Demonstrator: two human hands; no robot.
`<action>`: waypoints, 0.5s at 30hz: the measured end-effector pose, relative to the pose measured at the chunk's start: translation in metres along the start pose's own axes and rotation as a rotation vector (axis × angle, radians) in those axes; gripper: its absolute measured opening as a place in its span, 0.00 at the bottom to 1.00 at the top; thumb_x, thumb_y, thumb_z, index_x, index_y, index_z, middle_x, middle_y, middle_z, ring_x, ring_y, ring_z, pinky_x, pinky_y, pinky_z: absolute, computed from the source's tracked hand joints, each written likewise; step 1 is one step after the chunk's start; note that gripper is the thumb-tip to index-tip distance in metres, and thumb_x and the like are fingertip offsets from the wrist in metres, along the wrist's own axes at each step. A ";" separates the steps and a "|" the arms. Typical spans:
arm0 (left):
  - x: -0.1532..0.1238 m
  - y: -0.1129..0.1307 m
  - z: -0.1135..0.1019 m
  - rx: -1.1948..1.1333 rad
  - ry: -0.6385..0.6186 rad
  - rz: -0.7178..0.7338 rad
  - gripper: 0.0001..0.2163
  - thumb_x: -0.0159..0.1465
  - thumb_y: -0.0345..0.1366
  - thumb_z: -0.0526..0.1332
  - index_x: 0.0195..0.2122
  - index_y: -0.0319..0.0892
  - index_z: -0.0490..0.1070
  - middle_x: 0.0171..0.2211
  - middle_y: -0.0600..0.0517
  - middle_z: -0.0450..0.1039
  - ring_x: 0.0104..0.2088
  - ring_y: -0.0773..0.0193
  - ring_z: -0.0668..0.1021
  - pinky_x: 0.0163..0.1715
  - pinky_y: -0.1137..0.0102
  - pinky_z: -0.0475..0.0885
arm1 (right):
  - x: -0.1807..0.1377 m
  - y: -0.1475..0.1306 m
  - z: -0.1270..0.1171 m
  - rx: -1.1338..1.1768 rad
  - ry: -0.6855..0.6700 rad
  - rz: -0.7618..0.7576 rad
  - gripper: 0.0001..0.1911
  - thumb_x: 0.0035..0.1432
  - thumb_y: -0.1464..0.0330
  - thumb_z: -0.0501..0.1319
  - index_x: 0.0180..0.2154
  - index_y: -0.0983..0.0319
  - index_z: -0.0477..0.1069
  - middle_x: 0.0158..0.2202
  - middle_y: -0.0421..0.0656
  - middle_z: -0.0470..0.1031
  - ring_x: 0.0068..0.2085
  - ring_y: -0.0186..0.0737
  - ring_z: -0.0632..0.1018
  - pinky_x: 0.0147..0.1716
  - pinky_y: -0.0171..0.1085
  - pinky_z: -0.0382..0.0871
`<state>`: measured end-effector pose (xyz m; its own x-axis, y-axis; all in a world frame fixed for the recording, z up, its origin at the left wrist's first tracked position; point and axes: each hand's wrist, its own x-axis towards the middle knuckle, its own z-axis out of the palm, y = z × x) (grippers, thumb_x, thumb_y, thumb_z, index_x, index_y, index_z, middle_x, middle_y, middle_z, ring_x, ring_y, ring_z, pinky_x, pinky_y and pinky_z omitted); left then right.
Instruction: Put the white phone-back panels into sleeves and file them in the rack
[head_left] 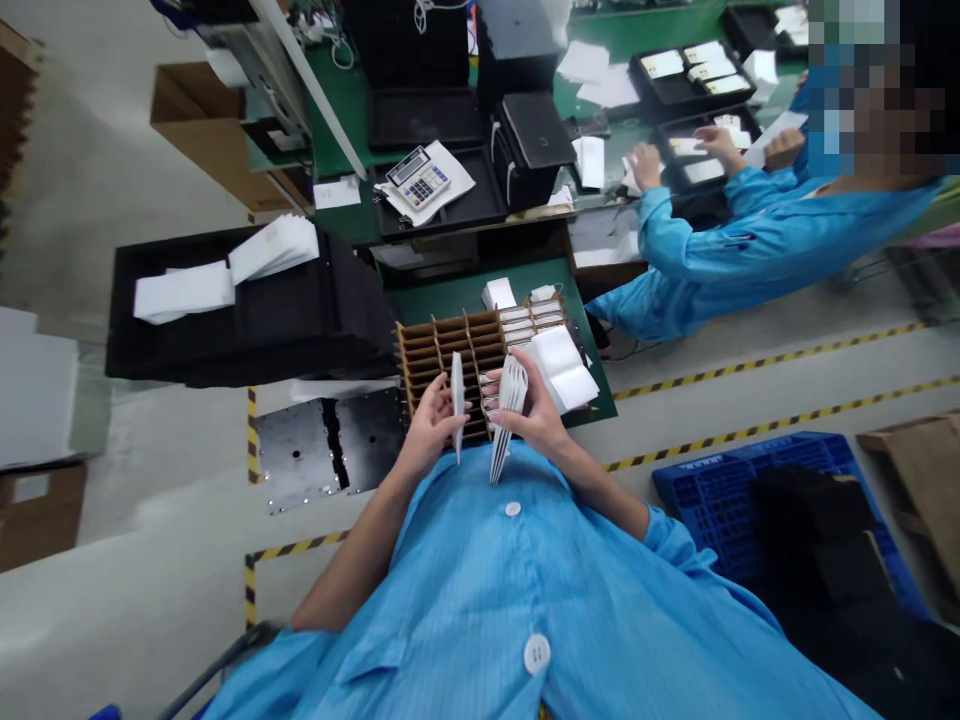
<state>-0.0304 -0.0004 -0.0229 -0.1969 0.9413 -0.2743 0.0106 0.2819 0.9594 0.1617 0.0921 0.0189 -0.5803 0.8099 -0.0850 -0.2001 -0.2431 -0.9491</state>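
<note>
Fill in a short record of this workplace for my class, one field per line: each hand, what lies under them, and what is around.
Left hand: holds one thin white piece, edge-on to the camera
Right hand: holds several thin white pieces, slightly fanned
Under the hands: brown divided rack
Right of rack: white papers
Left of rack: black tray bearing white stacks
Farther back: calculator
Co-worker: blue-sleeved person, upper right

Smooth cards point(511, 390), matt cardboard divider point(420, 352), cloth smock point(457, 600)
</note>
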 end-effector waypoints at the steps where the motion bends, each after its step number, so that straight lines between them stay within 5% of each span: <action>1: -0.006 0.007 0.007 -0.136 -0.076 0.040 0.43 0.65 0.47 0.68 0.77 0.49 0.47 0.65 0.38 0.69 0.58 0.47 0.79 0.58 0.50 0.77 | 0.000 -0.001 0.001 0.007 -0.006 0.006 0.58 0.52 0.53 0.78 0.75 0.43 0.49 0.61 0.46 0.74 0.57 0.52 0.80 0.57 0.56 0.79; 6: -0.030 0.036 0.040 -0.306 -0.208 0.097 0.41 0.67 0.48 0.70 0.77 0.55 0.53 0.72 0.40 0.64 0.61 0.48 0.79 0.58 0.52 0.79 | 0.000 -0.005 0.002 0.011 0.044 0.070 0.53 0.53 0.53 0.77 0.73 0.46 0.55 0.65 0.46 0.73 0.60 0.51 0.78 0.61 0.54 0.76; 10: -0.034 0.036 0.042 -0.306 -0.269 0.047 0.38 0.68 0.49 0.69 0.76 0.56 0.57 0.73 0.40 0.62 0.61 0.46 0.79 0.57 0.49 0.80 | -0.001 -0.001 0.000 -0.003 0.084 0.133 0.51 0.53 0.54 0.78 0.72 0.47 0.58 0.62 0.45 0.75 0.60 0.50 0.78 0.61 0.52 0.77; 15: -0.034 0.027 0.039 -0.299 -0.353 0.028 0.46 0.63 0.48 0.74 0.78 0.60 0.50 0.75 0.40 0.58 0.62 0.46 0.78 0.58 0.48 0.79 | 0.000 0.002 0.001 0.004 0.084 0.145 0.49 0.56 0.56 0.76 0.73 0.45 0.56 0.62 0.44 0.74 0.61 0.50 0.77 0.62 0.53 0.76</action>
<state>0.0151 -0.0171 0.0099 0.1456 0.9681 -0.2039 -0.2824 0.2382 0.9293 0.1604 0.0912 0.0179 -0.5355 0.8077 -0.2466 -0.1224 -0.3631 -0.9237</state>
